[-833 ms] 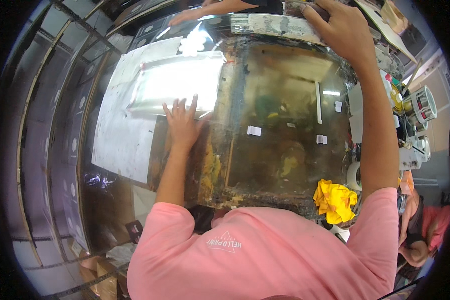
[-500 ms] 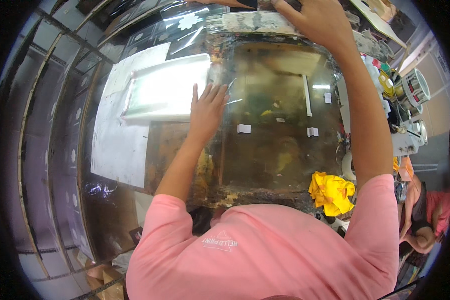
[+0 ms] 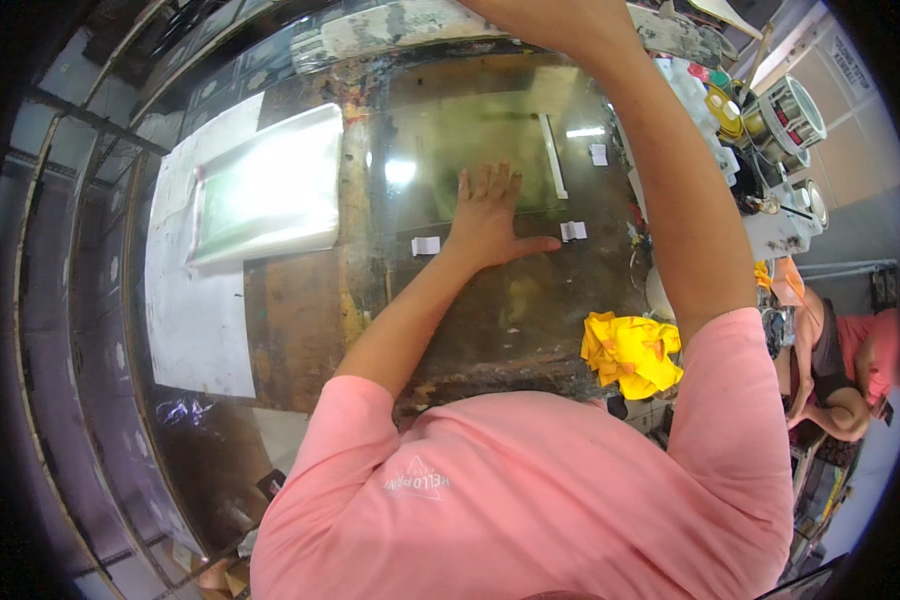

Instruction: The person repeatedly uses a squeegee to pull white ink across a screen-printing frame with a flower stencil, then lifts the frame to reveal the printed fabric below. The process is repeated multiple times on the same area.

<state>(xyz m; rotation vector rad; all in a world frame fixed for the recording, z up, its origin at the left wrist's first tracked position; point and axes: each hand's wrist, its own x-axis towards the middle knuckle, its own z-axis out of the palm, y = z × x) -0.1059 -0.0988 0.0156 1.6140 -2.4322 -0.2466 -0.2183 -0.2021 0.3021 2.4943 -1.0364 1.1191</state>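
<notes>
Glass sheet [image 3: 490, 130] under flat left hand [image 3: 490, 215], right hand [image 3: 550, 15] at far edge

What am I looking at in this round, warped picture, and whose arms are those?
There is no machine here. A person wears a wide fisheye camera on the head, looking down, so straight edges bend near the rim. The pink shirt and both arms are the wearer's own.

The left hand lies flat, fingers spread, on a greenish clear sheet on a stained worktable. It holds nothing. The right arm reaches up past the table's far edge; that hand is cut off at the top, so I cannot tell what it holds.

Also on the table: a shiny clear bag over white paper, small white tabs and a yellow rag. Another person sits at the right edge.
</notes>
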